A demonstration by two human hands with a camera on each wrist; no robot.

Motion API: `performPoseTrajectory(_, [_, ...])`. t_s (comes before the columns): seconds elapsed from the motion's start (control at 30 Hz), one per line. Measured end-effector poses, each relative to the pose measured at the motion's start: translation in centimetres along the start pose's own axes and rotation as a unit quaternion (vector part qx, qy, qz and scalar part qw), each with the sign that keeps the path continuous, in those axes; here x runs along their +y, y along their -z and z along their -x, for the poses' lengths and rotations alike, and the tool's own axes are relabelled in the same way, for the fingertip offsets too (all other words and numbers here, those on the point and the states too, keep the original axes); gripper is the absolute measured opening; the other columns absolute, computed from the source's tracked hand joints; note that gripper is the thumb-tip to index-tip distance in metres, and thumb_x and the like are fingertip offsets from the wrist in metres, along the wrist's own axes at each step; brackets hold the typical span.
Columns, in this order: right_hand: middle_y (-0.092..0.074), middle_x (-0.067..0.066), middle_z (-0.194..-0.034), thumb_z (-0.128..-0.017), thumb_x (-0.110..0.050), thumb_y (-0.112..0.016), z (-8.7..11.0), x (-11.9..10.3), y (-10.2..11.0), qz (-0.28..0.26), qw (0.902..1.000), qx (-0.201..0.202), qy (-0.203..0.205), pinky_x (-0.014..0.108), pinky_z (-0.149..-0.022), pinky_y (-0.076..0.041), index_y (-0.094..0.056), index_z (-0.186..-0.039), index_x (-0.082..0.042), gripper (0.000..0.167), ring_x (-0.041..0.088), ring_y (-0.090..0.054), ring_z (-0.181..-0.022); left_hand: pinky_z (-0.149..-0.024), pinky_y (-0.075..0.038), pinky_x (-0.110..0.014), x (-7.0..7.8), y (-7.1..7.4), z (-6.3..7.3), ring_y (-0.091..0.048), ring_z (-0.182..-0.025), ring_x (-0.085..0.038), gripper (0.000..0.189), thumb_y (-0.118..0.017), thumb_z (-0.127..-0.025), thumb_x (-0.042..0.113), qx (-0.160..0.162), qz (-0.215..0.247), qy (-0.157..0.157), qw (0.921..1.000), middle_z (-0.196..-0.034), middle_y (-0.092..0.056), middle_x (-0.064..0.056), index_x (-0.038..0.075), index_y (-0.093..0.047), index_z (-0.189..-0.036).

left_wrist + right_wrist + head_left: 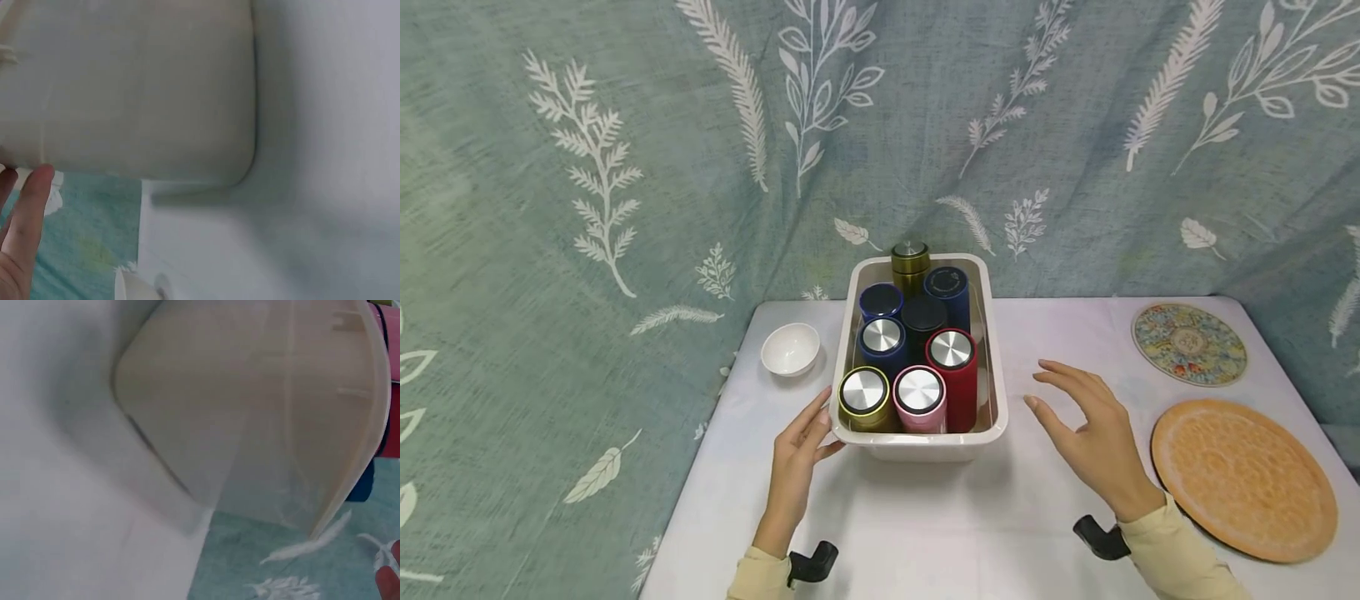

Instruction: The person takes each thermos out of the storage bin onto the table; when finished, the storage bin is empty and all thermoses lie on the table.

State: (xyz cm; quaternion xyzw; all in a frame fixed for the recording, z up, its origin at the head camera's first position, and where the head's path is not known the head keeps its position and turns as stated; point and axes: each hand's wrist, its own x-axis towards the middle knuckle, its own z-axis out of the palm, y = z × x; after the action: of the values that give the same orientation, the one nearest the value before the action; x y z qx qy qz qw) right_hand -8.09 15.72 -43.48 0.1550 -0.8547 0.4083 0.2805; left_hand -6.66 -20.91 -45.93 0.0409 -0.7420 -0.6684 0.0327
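A white plastic bin [940, 451] stands on the table, packed with several upright bottles with round lids. At its near end are a yellow-green bottle [863, 398], a pink bottle [920, 400] and a tall red bottle [961, 383]. Behind them come blue and black bottles, with an olive-gold bottle [911, 267] at the far end. My left hand [799, 446] touches the bin's near left corner by the rim, its fingers fairly straight. To the right of the bin, my right hand [1093, 433] hangs in the air with fingers spread, apart from everything.
Left of the bin sits a small white bowl [791, 349]. On the right lie a round patterned mat [1190, 343] and a larger round orange-brown board [1243, 481]. A green leaf-print cloth [880, 150] hangs behind the white-covered table [925, 533].
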Motion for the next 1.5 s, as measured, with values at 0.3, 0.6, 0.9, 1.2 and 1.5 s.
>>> performPoseTrajectory(0.3, [-0.069, 0.004, -0.128, -0.084, -0.006, -0.079, -3.4, -1.4, -1.6, -0.089, 0.9925, -0.075, -0.038, 0.012, -0.104, -0.043, -0.068, -0.128, -0.014, 0.046, 0.012, -0.06, -0.122, -0.085, -0.06, -0.026, 0.1, -0.6, -0.3, -0.067, -0.112, -0.003, 0.05, -0.059, -0.1, 0.013, 0.009, 0.04, 0.026, 0.9988, -0.145, -0.057, -0.016, 0.014, -0.05, -0.149])
performPoseTrajectory(0.6, [-0.06, 0.007, -0.139, -0.085, -0.024, -0.081, -5.9, -1.7, -3.3, -0.174, 0.9514, -0.209, -0.145, 0.049, -0.11, -0.047, -0.054, -0.143, -0.017, 0.064, 0.026, -0.056, -0.13, -0.083, -0.061, -0.027, -0.1, -0.8, -0.5, -0.07, -0.108, -0.007, 0.05, -0.062, -0.096, 0.008, 0.032, 0.076, 0.025, 0.9963, -0.139, -0.062, -0.017, 0.012, -0.054, -0.145])
performPoseTrajectory(0.9, [-0.059, 0.008, -0.141, -0.081, -0.024, -0.084, -7.0, -2.1, -4.8, -0.204, 0.937, -0.236, -0.158, 0.047, -0.112, -0.045, -0.049, -0.147, -0.016, 0.075, 0.028, -0.055, -0.134, -0.082, -0.061, -0.026, -0.5, -1.0, -0.5, -0.07, -0.109, -0.007, 0.046, -0.061, -0.097, 0.007, 0.048, 0.073, 0.002, 0.9962, -0.126, -0.07, 0.007, 0.012, -0.058, -0.142])
performPoseTrajectory(1.2, [-0.057, 0.01, -0.144, -0.08, -0.021, -0.085, -7.0, -1.6, -5.4, -0.201, 0.9343, -0.251, -0.154, 0.048, -0.112, -0.045, -0.046, -0.149, -0.016, 0.08, 0.031, -0.055, -0.135, -0.083, -0.06, -0.026, -0.7, -1.4, -0.4, -0.07, -0.109, -0.006, 0.045, -0.062, -0.097, 0.008, 0.057, 0.089, -0.001, 0.9944, -0.124, -0.071, 0.009, 0.01, -0.058, -0.141])
performPoseTrajectory(1.5, [-0.058, 0.01, -0.141, -0.079, -0.016, -0.085, -7.2, -1.3, -5.9, -0.214, 0.9308, -0.26, -0.141, 0.05, -0.112, -0.045, -0.045, -0.149, -0.015, 0.081, 0.031, -0.058, -0.131, -0.085, -0.059, -0.024, -0.9, -1.3, -0.4, -0.068, -0.112, -0.005, 0.044, -0.059, -0.098, 0.01, 0.062, 0.071, -0.006, 0.9955, -0.14, -0.062, -0.011, 0.013, -0.058, -0.142])
